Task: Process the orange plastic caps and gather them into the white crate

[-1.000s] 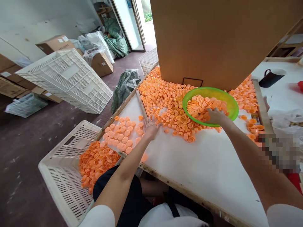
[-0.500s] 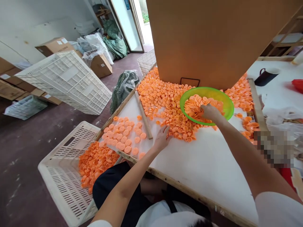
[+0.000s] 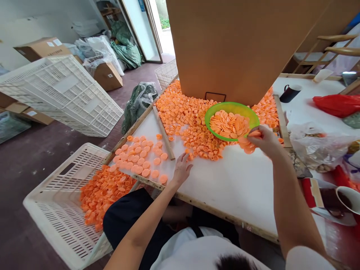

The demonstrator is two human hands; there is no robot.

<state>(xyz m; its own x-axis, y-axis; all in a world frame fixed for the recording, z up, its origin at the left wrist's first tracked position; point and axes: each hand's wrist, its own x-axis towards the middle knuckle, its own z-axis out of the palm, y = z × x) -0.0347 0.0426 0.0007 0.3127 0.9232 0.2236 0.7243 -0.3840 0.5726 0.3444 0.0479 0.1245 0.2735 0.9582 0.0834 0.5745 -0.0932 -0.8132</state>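
Note:
My right hand (image 3: 263,139) is closed on a handful of flat orange discs (image 3: 247,145), just outside the front right rim of a green bowl (image 3: 254,115). More orange discs (image 3: 230,123) fill much of the bowl. On the white table (image 3: 225,183), my left hand (image 3: 181,169) is open with thumb and fingers apart, at the near edge of a heap of small orange caps (image 3: 206,144). Left of it, past a wooden strip (image 3: 164,133), several caps (image 3: 140,153) lie spread out in one layer, flat tops up.
A white plastic crate (image 3: 53,210) with orange caps stands below the table's left corner. A large cardboard sheet (image 3: 233,48) rises behind the bowl. To the right are a dark mug (image 3: 291,93), plastic bags (image 3: 315,144) and a brown cup (image 3: 344,200). Another white crate (image 3: 67,90) leans at left.
My right hand has come out of the bowl towards me and to the right, with a handful of discs. My left hand has stayed near the heap's edge. The view has turned right.

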